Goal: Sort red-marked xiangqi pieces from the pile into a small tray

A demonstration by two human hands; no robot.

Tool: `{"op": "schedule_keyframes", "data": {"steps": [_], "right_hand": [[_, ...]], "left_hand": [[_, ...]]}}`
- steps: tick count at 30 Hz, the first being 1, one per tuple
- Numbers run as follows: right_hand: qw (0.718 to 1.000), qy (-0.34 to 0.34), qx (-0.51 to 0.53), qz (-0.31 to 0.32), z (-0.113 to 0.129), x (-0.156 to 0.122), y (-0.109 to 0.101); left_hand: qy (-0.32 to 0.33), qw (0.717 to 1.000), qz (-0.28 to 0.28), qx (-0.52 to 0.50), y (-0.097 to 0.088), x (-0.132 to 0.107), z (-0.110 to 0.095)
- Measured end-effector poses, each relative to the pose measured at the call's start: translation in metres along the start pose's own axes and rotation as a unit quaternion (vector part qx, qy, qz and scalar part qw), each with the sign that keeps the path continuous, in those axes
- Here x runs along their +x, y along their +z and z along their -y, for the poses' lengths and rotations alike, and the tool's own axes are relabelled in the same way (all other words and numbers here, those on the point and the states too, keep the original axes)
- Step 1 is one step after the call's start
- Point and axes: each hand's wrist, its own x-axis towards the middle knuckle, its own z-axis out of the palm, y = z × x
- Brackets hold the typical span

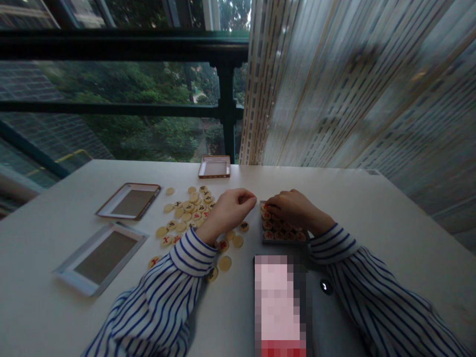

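Observation:
My left hand (235, 206) is raised over the right side of a loose spread of round Chinese chess pieces (186, 216). Its thumb and fingers are pinched together, and whatever may be between them is hidden. Red-marked pieces (278, 234) lie in rows in a shallow box (284, 242) to the right. Over this box, my right hand (292, 206) has its fingers bent down, the tips on a Chinese chess piece (264, 208) at the far left corner. The hand covers part of the rows. The loose pieces carry red or black characters, while several show blank faces.
Two shallow trays or lids, one brown-rimmed (129, 201) and one pale (100, 259), lie at the left. A small brown-rimmed tray (214, 167) stands at the table's far edge. A phone (280, 302) with a blurred screen lies in front, beside a dark grey item (330, 317).

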Motion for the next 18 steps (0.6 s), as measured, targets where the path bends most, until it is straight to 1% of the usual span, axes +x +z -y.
{"op": "schedule_keyframes", "data": {"steps": [11,18], "right_hand": [[1.0,-0.004,0.0,-0.005,-0.001,0.0,-0.001],[0.999,0.017,-0.007,-0.027,-0.002,-0.005,-0.013]], "left_hand": [[-0.001,1.0,0.0,-0.001,0.001,0.001,0.001],[-0.007,1.0,-0.014,0.007,-0.004,-0.001,-0.003]]}}
